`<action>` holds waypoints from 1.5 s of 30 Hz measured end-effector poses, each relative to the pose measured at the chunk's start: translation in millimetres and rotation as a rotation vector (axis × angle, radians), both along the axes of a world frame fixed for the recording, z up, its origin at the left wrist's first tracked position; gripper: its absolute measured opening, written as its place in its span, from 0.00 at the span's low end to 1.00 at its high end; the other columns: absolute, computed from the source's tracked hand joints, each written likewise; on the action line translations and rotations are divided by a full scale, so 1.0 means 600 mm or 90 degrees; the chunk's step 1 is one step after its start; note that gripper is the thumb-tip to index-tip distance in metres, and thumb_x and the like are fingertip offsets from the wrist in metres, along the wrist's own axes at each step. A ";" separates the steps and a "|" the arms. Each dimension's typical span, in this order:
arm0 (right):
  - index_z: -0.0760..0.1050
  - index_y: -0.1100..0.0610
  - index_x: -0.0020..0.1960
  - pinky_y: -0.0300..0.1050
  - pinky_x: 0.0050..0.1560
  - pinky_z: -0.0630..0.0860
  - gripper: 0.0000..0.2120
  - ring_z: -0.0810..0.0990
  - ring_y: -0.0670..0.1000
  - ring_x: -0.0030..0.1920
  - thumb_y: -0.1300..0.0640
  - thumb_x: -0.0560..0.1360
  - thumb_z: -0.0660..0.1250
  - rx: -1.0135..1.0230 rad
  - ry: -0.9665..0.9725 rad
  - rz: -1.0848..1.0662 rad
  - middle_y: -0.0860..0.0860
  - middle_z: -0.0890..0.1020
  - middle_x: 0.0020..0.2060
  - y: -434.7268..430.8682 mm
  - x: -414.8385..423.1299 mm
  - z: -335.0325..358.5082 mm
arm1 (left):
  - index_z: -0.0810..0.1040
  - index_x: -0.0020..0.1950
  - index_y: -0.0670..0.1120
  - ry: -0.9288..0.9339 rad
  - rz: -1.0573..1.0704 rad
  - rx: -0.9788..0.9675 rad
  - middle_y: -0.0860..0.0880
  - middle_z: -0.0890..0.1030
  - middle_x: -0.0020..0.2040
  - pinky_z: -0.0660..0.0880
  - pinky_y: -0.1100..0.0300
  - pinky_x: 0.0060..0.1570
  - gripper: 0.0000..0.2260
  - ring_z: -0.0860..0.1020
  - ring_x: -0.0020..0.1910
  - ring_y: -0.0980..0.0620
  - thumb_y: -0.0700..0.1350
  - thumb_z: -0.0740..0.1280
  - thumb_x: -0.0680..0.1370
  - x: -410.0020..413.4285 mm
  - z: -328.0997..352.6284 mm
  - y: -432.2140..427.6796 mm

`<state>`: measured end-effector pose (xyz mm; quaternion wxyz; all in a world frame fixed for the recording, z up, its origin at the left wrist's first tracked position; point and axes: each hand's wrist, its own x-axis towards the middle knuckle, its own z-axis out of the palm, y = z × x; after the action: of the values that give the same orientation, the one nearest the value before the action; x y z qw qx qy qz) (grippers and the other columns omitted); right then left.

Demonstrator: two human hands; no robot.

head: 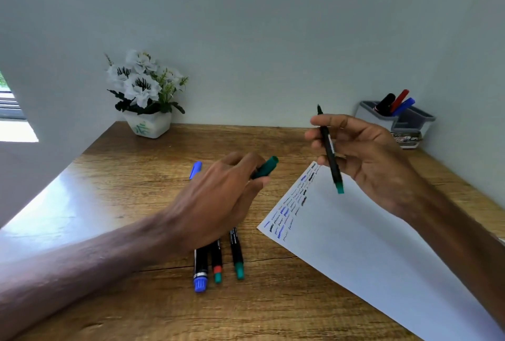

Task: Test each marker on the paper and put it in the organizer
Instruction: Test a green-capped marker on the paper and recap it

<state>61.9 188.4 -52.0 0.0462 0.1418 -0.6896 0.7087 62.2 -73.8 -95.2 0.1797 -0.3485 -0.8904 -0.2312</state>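
At the back right of the desk (pixel 136 176), the organizer (pixel 366 116) holds three markers (pixel 396 103) (black, red and blue), and scribbles (pixel 289 209) line the top edge of the paper (pixel 369 245), so the task looks partly done. The right hand (pixel 366 155) grasps an uncapped green marker (pixel 332 157) above the paper, while the left hand (pixel 218 198) pinches its cap (pixel 265 168). Three more markers (pixel 217 261) lie on the desk beneath the left hand, apparently left to test.
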 end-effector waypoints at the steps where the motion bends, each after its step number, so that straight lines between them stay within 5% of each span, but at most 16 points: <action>1: 0.80 0.61 0.62 0.43 0.44 0.83 0.16 0.85 0.51 0.47 0.72 0.79 0.62 -0.010 0.000 -0.007 0.58 0.86 0.49 0.000 -0.001 -0.002 | 0.73 0.61 0.51 -0.011 -0.020 -0.005 0.56 0.76 0.54 0.76 0.63 0.47 0.14 0.76 0.50 0.60 0.58 0.55 0.85 0.004 0.002 0.004; 4: 0.80 0.61 0.59 0.43 0.41 0.84 0.17 0.87 0.52 0.46 0.61 0.71 0.73 0.044 0.010 -0.060 0.57 0.88 0.45 -0.005 -0.002 -0.017 | 0.75 0.63 0.50 -0.061 -0.084 -0.052 0.55 0.77 0.59 0.75 0.61 0.56 0.14 0.71 0.58 0.64 0.56 0.57 0.85 0.014 0.007 0.017; 8: 0.81 0.61 0.53 0.46 0.36 0.80 0.14 0.85 0.54 0.42 0.51 0.78 0.68 0.222 0.015 -0.083 0.57 0.87 0.40 -0.021 -0.003 -0.036 | 0.75 0.65 0.51 -0.120 -0.136 -0.131 0.55 0.77 0.59 0.77 0.57 0.54 0.14 0.75 0.55 0.60 0.56 0.57 0.86 0.017 0.011 0.029; 12: 0.80 0.61 0.57 0.47 0.38 0.80 0.11 0.86 0.54 0.44 0.57 0.84 0.61 0.250 -0.014 -0.062 0.58 0.88 0.42 -0.033 0.001 -0.038 | 0.75 0.64 0.53 -0.126 -0.140 -0.151 0.56 0.76 0.53 0.76 0.55 0.53 0.13 0.75 0.51 0.58 0.57 0.57 0.86 0.023 0.019 0.026; 18: 0.84 0.60 0.57 0.52 0.47 0.86 0.14 0.88 0.56 0.49 0.52 0.82 0.65 0.222 -0.084 -0.042 0.56 0.89 0.47 -0.030 0.027 -0.011 | 0.76 0.64 0.54 -0.154 -0.166 -0.163 0.57 0.79 0.54 0.76 0.59 0.52 0.14 0.76 0.53 0.58 0.59 0.57 0.85 0.046 0.027 0.021; 22: 0.85 0.62 0.56 0.52 0.49 0.85 0.10 0.88 0.58 0.49 0.59 0.77 0.72 0.235 -0.103 -0.005 0.58 0.88 0.47 -0.014 0.060 -0.018 | 0.76 0.63 0.55 -0.182 -0.183 -0.155 0.56 0.80 0.53 0.77 0.58 0.48 0.14 0.78 0.51 0.56 0.59 0.57 0.85 0.059 0.028 0.021; 28: 0.85 0.65 0.48 0.44 0.35 0.84 0.04 0.86 0.58 0.36 0.69 0.74 0.73 0.191 -0.121 -0.076 0.64 0.86 0.38 -0.007 0.073 -0.050 | 0.77 0.58 0.53 -0.230 -0.195 -0.100 0.55 0.84 0.52 0.80 0.57 0.44 0.12 0.82 0.50 0.57 0.58 0.60 0.85 0.055 0.023 0.020; 33: 0.81 0.67 0.39 0.41 0.21 0.71 0.03 0.74 0.56 0.25 0.70 0.72 0.73 0.243 -0.033 -0.151 0.59 0.80 0.27 -0.011 0.059 -0.071 | 0.77 0.60 0.52 -0.257 -0.185 -0.033 0.57 0.86 0.55 0.82 0.56 0.40 0.11 0.84 0.49 0.60 0.56 0.62 0.85 0.040 0.019 0.013; 38: 0.82 0.66 0.36 0.32 0.25 0.69 0.08 0.75 0.42 0.24 0.76 0.70 0.71 0.321 0.048 -0.126 0.52 0.81 0.26 -0.011 0.065 -0.072 | 0.78 0.61 0.53 -0.237 -0.170 -0.032 0.58 0.85 0.54 0.79 0.59 0.49 0.11 0.82 0.51 0.60 0.57 0.62 0.84 0.031 0.016 0.014; 45: 0.84 0.63 0.35 0.32 0.32 0.72 0.09 0.79 0.41 0.30 0.75 0.68 0.73 0.361 0.085 -0.114 0.53 0.84 0.31 -0.015 0.067 -0.071 | 0.78 0.61 0.55 -0.226 -0.146 -0.048 0.59 0.84 0.53 0.79 0.60 0.49 0.12 0.80 0.51 0.62 0.59 0.62 0.83 0.034 0.015 0.012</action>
<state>102.2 179.4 -94.8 0.1127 0.1340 -0.8649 0.4704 82.8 -66.3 -86.1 -0.0204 -0.4080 -0.8705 -0.2745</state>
